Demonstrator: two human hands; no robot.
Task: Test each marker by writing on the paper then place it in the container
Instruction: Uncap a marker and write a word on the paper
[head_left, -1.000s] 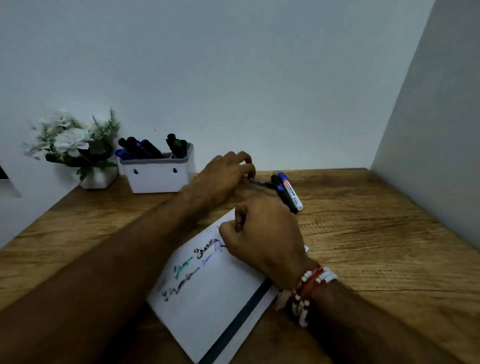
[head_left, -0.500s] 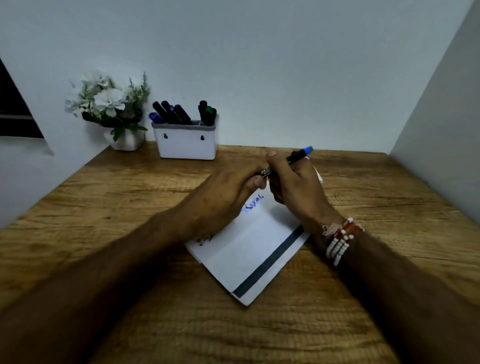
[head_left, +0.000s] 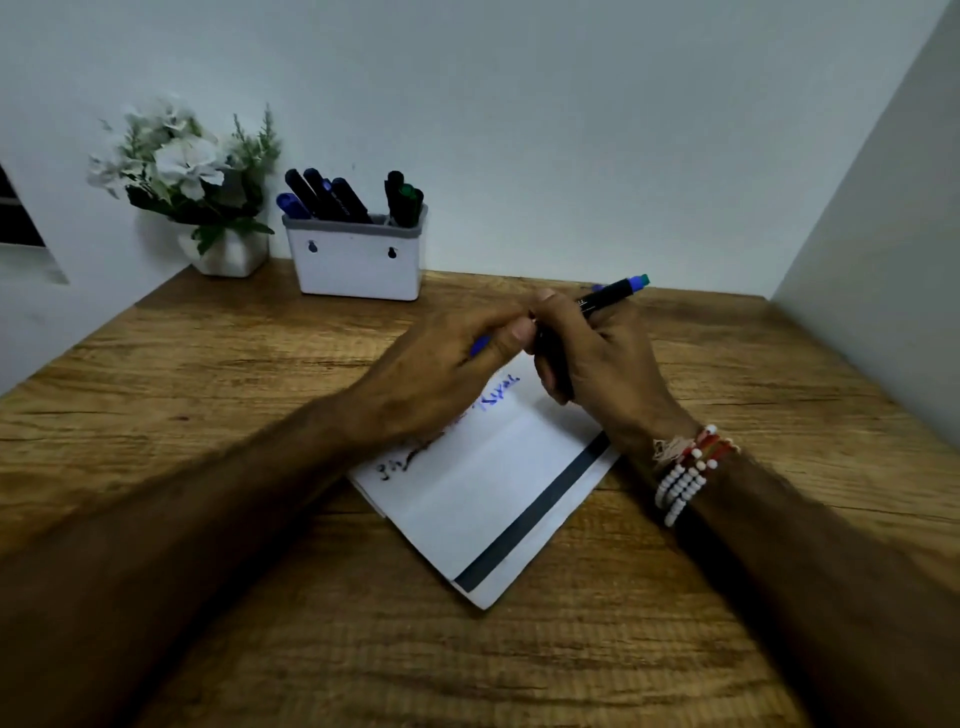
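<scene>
Bracelet stack on R wrist, just R of paper. Several strands of white beads; red + orange thread bands beyond them; frayed tan tuft on side nearest paper. L forearm & R forearm bare.

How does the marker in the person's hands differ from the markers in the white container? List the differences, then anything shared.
The held marker is gripped by the right hand above the paper; the stored markers sit in the container by the wall. The held marker lies slanted, near level; the stored markers stand upright or leaning. Both are dark-bodied markers.
</scene>
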